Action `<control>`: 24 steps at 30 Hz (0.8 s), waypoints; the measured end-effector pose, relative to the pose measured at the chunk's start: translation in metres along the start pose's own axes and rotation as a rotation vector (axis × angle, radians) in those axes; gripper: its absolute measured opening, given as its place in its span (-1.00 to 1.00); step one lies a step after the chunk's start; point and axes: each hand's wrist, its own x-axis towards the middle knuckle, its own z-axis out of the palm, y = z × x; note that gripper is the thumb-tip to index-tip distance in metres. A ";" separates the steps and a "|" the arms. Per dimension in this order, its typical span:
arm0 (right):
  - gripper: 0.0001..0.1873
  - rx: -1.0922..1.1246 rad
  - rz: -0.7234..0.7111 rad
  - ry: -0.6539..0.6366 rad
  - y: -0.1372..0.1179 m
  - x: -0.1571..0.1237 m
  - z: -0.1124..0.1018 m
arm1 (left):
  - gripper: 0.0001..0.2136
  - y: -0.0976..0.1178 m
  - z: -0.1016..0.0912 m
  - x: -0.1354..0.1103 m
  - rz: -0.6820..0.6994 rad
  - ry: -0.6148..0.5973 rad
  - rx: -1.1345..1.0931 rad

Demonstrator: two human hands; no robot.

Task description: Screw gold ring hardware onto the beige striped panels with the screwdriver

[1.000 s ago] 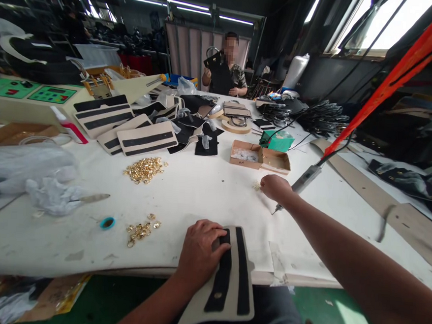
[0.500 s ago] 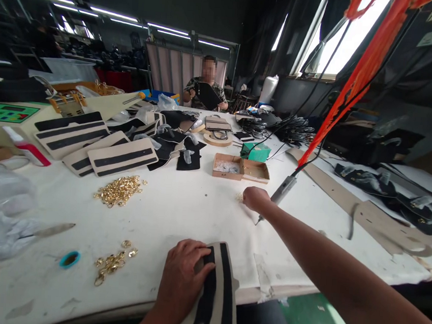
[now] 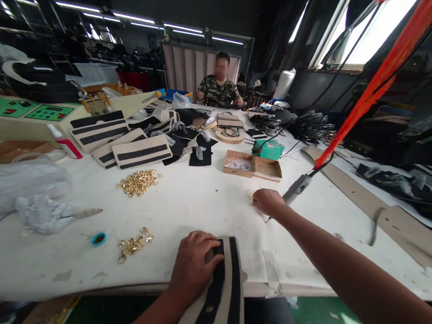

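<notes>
My left hand (image 3: 196, 259) presses on a beige panel with black strips (image 3: 234, 282), thumb and fingers over its upper left part. The panel lies across the table's front edge and my lap. My right hand (image 3: 268, 201) is closed, its fingertips down at a small scatter of tiny gold pieces (image 3: 249, 194). An electric screwdriver (image 3: 298, 188) slants through the same hand, its tip showing below near the tabletop; the grip on it is partly hidden. Left of the panel lies a small group of gold metal fittings (image 3: 132, 245), and farther back a larger heap of them (image 3: 139, 182).
An open cardboard box (image 3: 238, 171) stands beyond my right hand, beside a green box (image 3: 268, 149). Beige and black panels (image 3: 143, 151) are stacked back left. A blue ring-shaped lid (image 3: 98, 239) and plastic bags (image 3: 46, 209) lie left. An orange-wrapped cord (image 3: 368, 98) hangs right. A person (image 3: 220, 89) sits opposite.
The view has turned a little to the left, so everything sits farther right. Both hands stay in nearly the same places. The person opposite has lowered the black panel they held up.
</notes>
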 end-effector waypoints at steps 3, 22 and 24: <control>-0.72 -0.009 -0.024 -0.004 0.001 -0.002 0.001 | -0.78 0.000 0.000 0.000 -0.005 0.000 0.000; -0.76 -0.063 -0.136 0.094 -0.015 -0.006 -0.002 | -0.82 -0.002 -0.001 -0.002 -0.007 0.009 0.018; -0.79 -0.045 -0.150 0.126 -0.018 -0.012 -0.001 | -0.80 -0.009 0.001 -0.001 0.015 0.027 0.026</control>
